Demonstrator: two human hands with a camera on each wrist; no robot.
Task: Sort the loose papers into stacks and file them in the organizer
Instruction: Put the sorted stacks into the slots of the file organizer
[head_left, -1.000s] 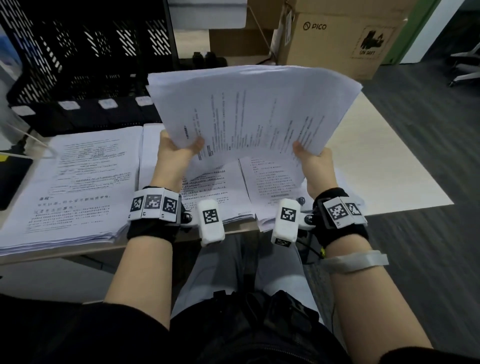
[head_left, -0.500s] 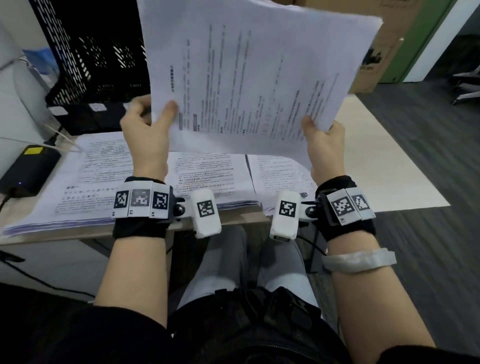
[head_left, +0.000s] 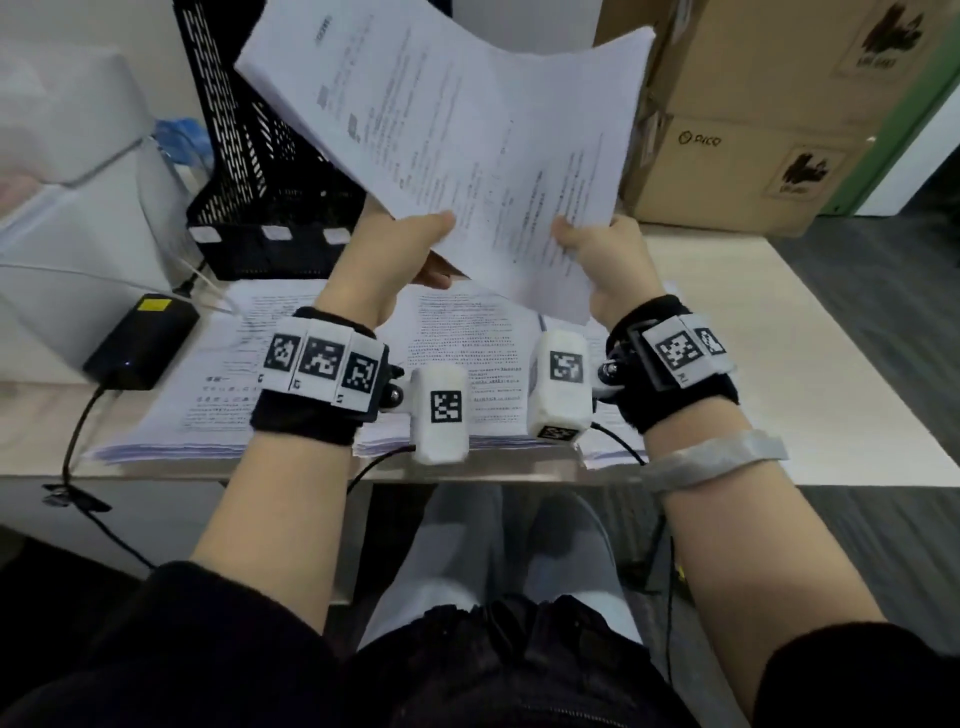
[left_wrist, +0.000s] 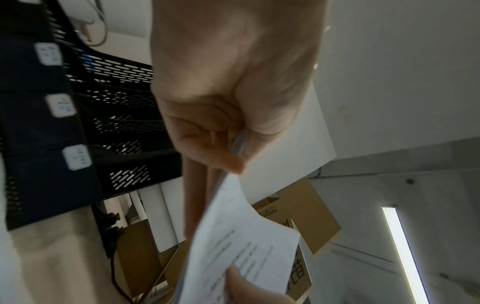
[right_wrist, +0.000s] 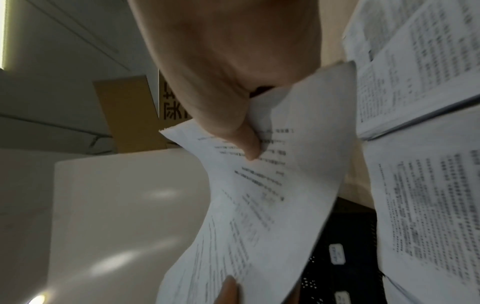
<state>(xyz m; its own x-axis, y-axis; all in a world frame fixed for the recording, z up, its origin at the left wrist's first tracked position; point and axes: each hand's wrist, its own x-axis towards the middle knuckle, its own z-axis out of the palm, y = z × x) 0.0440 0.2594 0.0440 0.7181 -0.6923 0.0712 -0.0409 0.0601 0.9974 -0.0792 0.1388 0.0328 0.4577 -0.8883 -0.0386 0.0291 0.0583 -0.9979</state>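
Note:
A thick bundle of printed white papers is raised above the desk in front of the black mesh organizer. My left hand pinches its lower left edge, thumb on top. My right hand grips its lower right edge. In the left wrist view my left hand holds the papers beside the organizer with its labelled trays. The right wrist view has my right hand with its thumb pressed on the papers. Several stacks of printed pages lie on the desk below.
A black power adapter with a cable sits on the desk at the left. Cardboard boxes stand behind the desk at the right. A white machine is at the far left. The desk's right part is bare beige surface.
Both hands have lifted the bundle higher and swung it left toward the organizer. My left hand has shifted along the edge closer to my right hand.

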